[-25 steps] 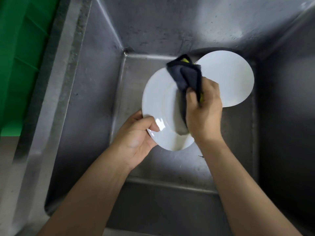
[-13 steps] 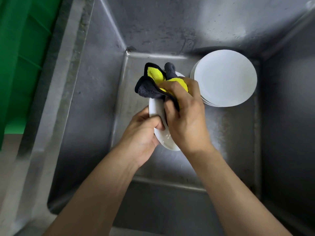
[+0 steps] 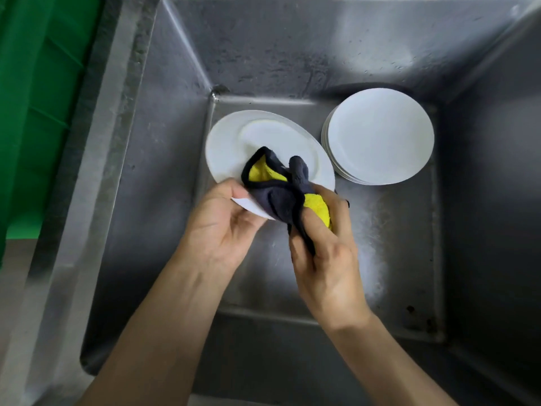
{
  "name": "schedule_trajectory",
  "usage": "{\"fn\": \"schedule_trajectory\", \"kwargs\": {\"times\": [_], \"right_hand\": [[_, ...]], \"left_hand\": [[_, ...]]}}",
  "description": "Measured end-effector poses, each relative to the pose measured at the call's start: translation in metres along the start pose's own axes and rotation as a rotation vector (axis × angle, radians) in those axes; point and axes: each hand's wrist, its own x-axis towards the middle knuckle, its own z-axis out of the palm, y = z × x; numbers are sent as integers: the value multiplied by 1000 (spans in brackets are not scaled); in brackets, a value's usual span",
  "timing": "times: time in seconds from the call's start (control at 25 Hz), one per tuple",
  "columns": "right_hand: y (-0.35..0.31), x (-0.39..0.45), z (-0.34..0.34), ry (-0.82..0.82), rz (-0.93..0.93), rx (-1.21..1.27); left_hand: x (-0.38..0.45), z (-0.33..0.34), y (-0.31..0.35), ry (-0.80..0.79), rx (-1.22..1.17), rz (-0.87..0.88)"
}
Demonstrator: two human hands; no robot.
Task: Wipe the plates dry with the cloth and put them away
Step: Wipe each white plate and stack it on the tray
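Observation:
A white plate (image 3: 234, 142) is held over the steel sink with its underside and foot ring facing me. My left hand (image 3: 222, 224) grips its near rim, thumb on top and fingers beneath. My right hand (image 3: 325, 253) holds a dark grey and yellow cloth (image 3: 281, 191) bunched against the plate's near right part. A stack of several white plates (image 3: 380, 136) sits upside down at the sink's back right corner.
The deep steel sink (image 3: 175, 159) surrounds both hands, with its wet floor showing below the plates. A steel counter edge (image 3: 96, 159) runs along the left, and a green crate (image 3: 38, 92) stands beyond it at the far left.
The plate turned from edge-on to flat with its underside toward me. My right hand and the cloth slid down from the plate's top to its near right rim.

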Motion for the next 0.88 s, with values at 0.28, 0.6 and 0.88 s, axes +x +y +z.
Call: {"fn": "schedule_trajectory", "kwargs": {"times": [0.28,0.6,0.88], "right_hand": [[12,20,-5,313,481,46],[-28,26,-46,151,276,-34],[-98,8,-83,109,97,-39]], "left_hand": [[-16,1,-17,21,12,58],[-60,21,-20,-80,194,20],[-116,62,-9,-94,313,4]]}}
